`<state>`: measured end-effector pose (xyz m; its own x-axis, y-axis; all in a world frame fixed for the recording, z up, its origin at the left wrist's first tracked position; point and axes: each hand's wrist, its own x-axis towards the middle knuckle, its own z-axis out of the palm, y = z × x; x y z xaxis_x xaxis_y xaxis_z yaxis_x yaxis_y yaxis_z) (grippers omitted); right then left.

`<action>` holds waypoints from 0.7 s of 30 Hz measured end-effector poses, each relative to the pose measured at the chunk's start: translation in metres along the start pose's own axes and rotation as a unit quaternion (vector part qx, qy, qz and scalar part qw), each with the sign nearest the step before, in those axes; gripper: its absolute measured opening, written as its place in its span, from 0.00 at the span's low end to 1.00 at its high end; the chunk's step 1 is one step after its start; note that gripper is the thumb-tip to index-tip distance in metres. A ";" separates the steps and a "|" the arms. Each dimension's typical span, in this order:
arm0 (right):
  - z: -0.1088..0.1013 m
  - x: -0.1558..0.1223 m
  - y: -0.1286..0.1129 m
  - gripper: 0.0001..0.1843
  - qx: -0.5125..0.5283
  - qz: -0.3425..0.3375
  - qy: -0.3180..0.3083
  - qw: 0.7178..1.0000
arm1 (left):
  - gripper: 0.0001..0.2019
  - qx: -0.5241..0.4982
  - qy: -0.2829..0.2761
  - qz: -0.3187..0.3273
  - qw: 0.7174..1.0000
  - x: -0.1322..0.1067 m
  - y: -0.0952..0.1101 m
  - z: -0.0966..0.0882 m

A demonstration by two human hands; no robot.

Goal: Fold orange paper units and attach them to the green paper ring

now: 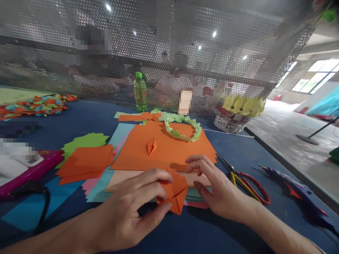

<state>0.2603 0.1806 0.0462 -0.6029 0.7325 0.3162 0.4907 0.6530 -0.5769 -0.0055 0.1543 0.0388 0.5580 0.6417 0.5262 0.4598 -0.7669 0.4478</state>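
My left hand (129,208) pinches a partly folded orange paper piece (174,192) between thumb and fingers, just above the front edge of a stack of coloured sheets. My right hand (214,187) sits to the right of the piece, fingers curled and spread over the stack, thumb close to the paper's edge. A large orange sheet (164,148) tops the stack. On it lie a small folded orange unit (152,146) and a ring of green folded units (182,128).
Orange squares (84,164) over green paper lie left. Red-handled scissors (247,181) and a blue glue gun (296,192) lie right. A green bottle (140,92), a basket with yellow folded paper (238,113) and a perforated metal screen (169,53) stand behind. A pink case (29,169) sits far left.
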 end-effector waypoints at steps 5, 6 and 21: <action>0.002 -0.003 -0.010 0.28 -0.024 -0.032 -0.005 0.999 | 0.06 -0.090 -0.008 -0.052 0.995 0.010 0.000 -0.004; 0.002 -0.003 -0.012 0.26 -0.037 -0.049 -0.008 0.998 | 0.06 -0.102 -0.008 -0.055 0.993 0.011 -0.001 -0.004; 0.005 -0.001 -0.011 0.10 -0.236 -0.150 0.025 0.960 | 0.17 -0.002 -0.019 0.000 1.000 0.010 0.003 0.004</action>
<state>0.2526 0.1716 0.0481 -0.7370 0.4982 0.4568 0.5365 0.8422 -0.0530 0.0038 0.1584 0.0421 0.5839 0.6410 0.4981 0.4572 -0.7667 0.4507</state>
